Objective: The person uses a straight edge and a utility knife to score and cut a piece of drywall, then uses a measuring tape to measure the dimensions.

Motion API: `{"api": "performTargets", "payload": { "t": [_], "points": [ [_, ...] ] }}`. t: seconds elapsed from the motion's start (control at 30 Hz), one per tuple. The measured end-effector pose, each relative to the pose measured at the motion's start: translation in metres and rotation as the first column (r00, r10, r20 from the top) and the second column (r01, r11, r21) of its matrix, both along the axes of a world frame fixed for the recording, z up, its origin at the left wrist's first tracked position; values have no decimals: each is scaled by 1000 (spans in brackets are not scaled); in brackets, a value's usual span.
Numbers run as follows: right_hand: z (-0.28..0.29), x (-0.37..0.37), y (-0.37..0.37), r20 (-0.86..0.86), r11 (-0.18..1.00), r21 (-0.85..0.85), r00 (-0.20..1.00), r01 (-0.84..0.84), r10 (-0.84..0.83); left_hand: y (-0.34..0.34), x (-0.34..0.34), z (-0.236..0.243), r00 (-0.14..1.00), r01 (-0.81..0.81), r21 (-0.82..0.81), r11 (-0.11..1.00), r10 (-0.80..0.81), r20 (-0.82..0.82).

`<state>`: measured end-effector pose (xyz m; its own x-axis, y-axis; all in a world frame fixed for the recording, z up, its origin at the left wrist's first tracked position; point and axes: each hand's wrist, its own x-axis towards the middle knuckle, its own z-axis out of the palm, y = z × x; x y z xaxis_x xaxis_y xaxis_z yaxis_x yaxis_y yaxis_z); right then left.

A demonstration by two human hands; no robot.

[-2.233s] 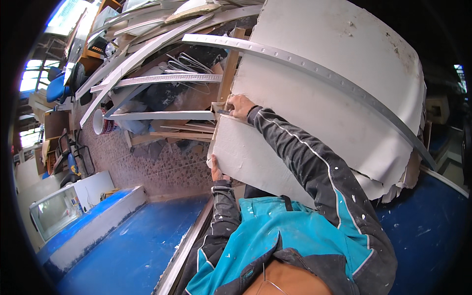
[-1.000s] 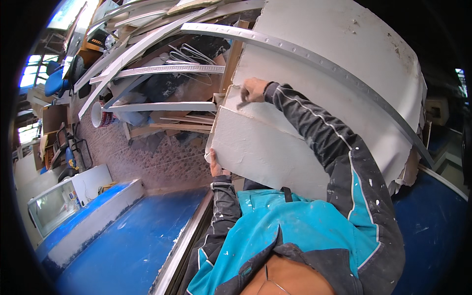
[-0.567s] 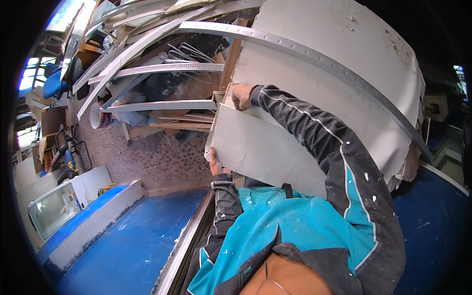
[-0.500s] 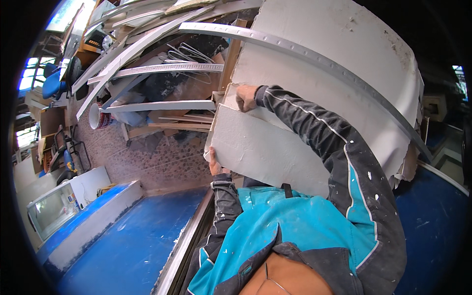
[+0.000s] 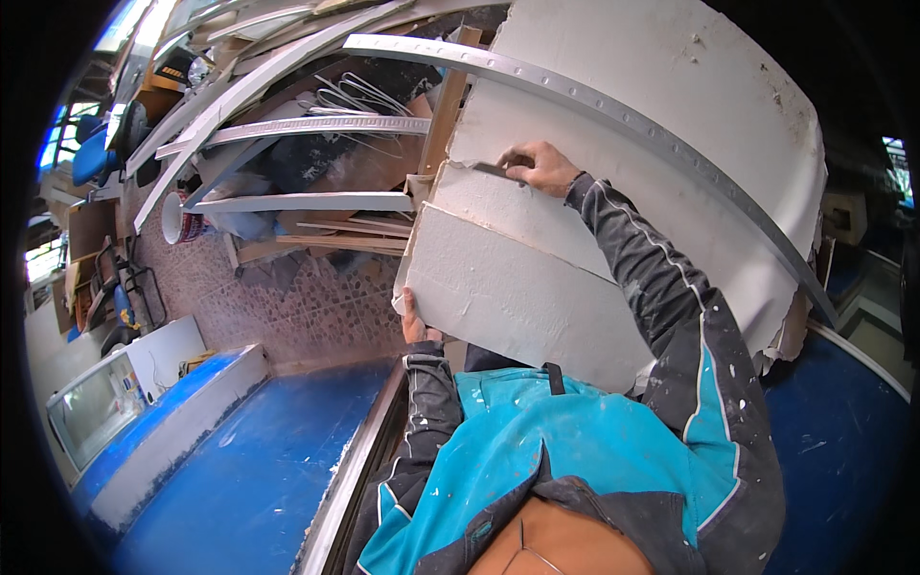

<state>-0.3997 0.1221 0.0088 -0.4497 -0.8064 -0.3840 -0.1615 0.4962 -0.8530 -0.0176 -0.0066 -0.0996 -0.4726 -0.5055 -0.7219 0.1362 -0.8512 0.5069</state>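
Observation:
A white plasterboard piece (image 5: 517, 287) with a ragged, papery edge lies in front of my body. My left hand (image 5: 416, 318) grips its left edge, thumb up along the corner and the other fingers partly hidden beneath. My right hand (image 5: 544, 168) is closed on a dark, flat hand tool (image 5: 491, 172), whose exact kind I cannot make out. The tool rests on or just above the board surface, near the left edge of a larger plasterboard sheet (image 5: 652, 153). Between the tool and the near piece runs a straight seam or step in the board.
A long perforated metal strip (image 5: 613, 103) lies across the large sheet. To the left are white mouldings (image 5: 297, 203), wood offcuts, coiled wire (image 5: 359, 101) and a bucket (image 5: 177, 218) on the speckled floor. A blue surface (image 5: 268, 450) with a pale raised edge lies at lower left.
My right hand has moved rightward and slightly up across the board, and the dark tool in it now shows. My left hand keeps its hold on the board edge.

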Motion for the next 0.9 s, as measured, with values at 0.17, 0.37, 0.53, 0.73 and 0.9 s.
{"api": "performTargets", "payload": {
  "t": [0.17,0.37,0.53,0.73,0.9],
  "points": [
    [-26,10,4,127,965,-128,969,230,-214,6,9,-69,1000,18,126,992,-16,-15],
    [-35,13,4,134,947,-162,957,277,-257,18,-4,-114,984,-77,157,985,100,-145],
    [-36,15,4,172,925,-198,941,323,-292,30,-44,-139,989,-144,135,980,145,1],
    [-18,25,-9,29,957,-120,965,263,-261,43,-90,-154,916,-272,-57,961,277,290],
    [6,50,-51,-72,985,-117,988,128,-137,7,-65,-197,741,26,-439,898,277,611]
  ]
}}
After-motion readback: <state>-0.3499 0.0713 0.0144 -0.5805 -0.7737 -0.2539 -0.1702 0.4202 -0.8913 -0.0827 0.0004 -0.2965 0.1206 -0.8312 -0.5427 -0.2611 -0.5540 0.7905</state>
